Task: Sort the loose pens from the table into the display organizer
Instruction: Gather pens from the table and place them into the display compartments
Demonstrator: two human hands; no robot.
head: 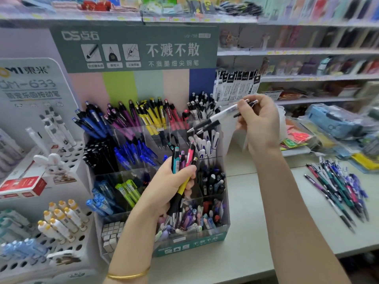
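The clear tiered display organizer [224, 203] stands at centre, its compartments filled with pens sorted by colour. My left hand [168, 187] grips a bundle of mixed pens [184, 160] in teal, pink, purple and yellow, in front of the organizer's middle rows. My right hand [260, 121] pinches two white-and-black pens [217, 117] by their clicker ends. Their tips point down-left over the top right compartment that holds matching white pens [202, 108]. A heap of loose pens [338, 187] lies on the white table [256, 212] at the right.
A white holed pen stand [67, 238] with marker-like pens and a rabbit figure [52, 162] sits left of the organizer. Packaged stationery [332, 121] is piled at the back right. Shelves [307, 52] of goods run behind.
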